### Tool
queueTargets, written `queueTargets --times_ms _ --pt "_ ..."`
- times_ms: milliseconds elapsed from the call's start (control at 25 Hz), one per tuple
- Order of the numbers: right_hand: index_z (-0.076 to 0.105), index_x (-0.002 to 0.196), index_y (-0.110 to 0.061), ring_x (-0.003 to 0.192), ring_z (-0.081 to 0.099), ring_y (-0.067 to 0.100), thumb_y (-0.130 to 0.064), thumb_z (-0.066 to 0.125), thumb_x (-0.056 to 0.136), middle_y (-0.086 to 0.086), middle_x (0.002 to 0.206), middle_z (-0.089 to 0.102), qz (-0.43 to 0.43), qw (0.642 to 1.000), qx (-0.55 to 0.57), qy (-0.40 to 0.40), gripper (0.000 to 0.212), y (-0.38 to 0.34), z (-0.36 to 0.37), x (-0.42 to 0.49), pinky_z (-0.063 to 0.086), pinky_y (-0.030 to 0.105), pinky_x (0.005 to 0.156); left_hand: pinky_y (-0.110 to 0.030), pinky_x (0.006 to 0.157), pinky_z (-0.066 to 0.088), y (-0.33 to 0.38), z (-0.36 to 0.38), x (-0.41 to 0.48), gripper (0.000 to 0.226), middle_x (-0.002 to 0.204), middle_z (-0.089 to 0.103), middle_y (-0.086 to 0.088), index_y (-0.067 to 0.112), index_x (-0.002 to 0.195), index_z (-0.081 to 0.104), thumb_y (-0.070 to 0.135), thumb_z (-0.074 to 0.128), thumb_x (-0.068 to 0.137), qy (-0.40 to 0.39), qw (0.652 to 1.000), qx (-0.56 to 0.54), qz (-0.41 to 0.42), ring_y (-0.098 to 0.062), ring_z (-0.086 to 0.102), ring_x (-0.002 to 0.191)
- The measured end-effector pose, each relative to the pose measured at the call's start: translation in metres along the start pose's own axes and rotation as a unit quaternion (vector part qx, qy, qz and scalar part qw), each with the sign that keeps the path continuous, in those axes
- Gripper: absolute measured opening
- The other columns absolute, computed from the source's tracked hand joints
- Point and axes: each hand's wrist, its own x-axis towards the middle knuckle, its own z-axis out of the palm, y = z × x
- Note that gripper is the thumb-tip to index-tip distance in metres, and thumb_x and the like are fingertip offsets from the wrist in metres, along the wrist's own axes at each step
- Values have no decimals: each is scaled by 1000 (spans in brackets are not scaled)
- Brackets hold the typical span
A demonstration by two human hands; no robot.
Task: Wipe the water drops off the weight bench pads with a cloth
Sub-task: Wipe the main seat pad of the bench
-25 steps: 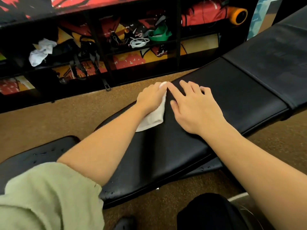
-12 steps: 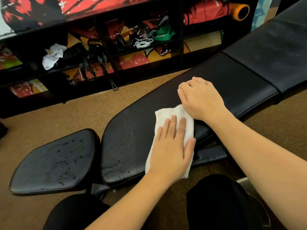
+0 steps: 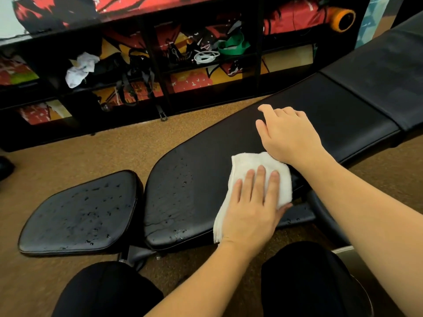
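On the wet bench pad by cluttered shelves, flat left hand presses cloth.

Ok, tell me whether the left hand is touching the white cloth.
Touching. The head view shows the left hand lying flat on the white cloth, straight fingers pressing it against the bench pad.

Bare hands and forearms, black trousers.

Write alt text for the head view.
A left hand presses a white cloth flat on a black bench pad dotted with drops; the right hand rests on the pad beyond. The seat pad is wet too.
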Motion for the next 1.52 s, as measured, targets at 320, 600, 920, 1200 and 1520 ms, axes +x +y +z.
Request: queueTargets --times_ms 320,600,920,1200,1520 --pt "72 91 -8 77 61 27 -16 50 96 5 76 66 -221 942 61 246 24 -4 -14 -18 43 44 80 -48 116 46 -20 7 -31 58 157 49 -20 8 157 40 38 54 109 25 998 26 46 -35 49 145" --pt "66 124 -7 100 59 29 -30 47 96 8 113 64 -88 980 174 50 40 -91 -8 -121 49 47 89 -23 115 39 -35 -46 -25 71 144 54 5 20 145 49 18 76 80 -107 962 -247 30 -9 47 133" --pt "27 157 3 152 23 41 -63 24 98 28 164 24 33 985 -48 -162 88 -120 21 -122 19 54 123 -35 100 50 -178 -74 -2 41 125 72 8 22 137 67 42 50 106 -80 935 -162 -307 -14 64 120" --pt "0 163 -17 158 -3 25 -65 2 99 9 172 -2 -57 957 -119 -257 80 -98 54 13 3 46 127 -36 68 53 -240 -65 5 21 79 73 6 28 103 75 33 55 106 -72 891 -207 -398 -16 66 73" --pt "-2 161 -31 157 -8 30 -47 2 103 9 171 -4 2 951 -208 -230 60 -126 78 31 -6 51 124 -38 81 53 -260 -63 22 27 80 71 11 28 103 73 42 50 105 -45 865 -248 -435 -13 65 77"
